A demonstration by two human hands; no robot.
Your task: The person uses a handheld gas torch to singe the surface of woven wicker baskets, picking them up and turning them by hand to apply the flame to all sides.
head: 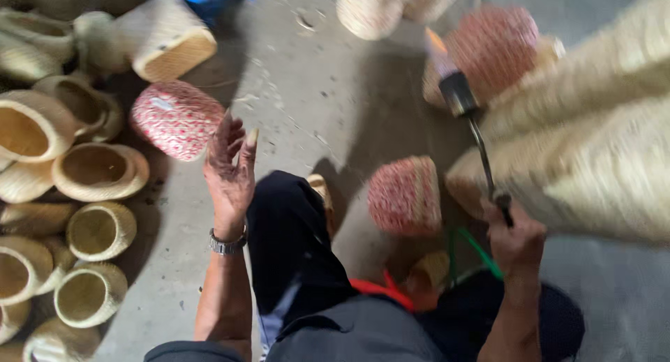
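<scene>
Grey concrete floor [314, 90], scuffed and littered with fibre scraps. Plain woven baskets [91, 229] heaped at 9 o'clock; a red-and-white patterned basket [176, 119] beside them. Left hand [230, 170] raised, fingers spread — holding nothing. Right hand [515, 240] at 4 o'clock clamped on a gas torch [478, 135] — long axis running toward 11 o'clock, flame [436, 44] at the tip. Blurred straw-coloured weave [593, 138] at 3 o'clock.

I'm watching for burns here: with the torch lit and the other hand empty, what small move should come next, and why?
Probably bring the open left hand down onto the red-and-white basket to steady it. The right hand holds the lit torch, whose flame points up near another red basket and pale woven baskets.
</scene>
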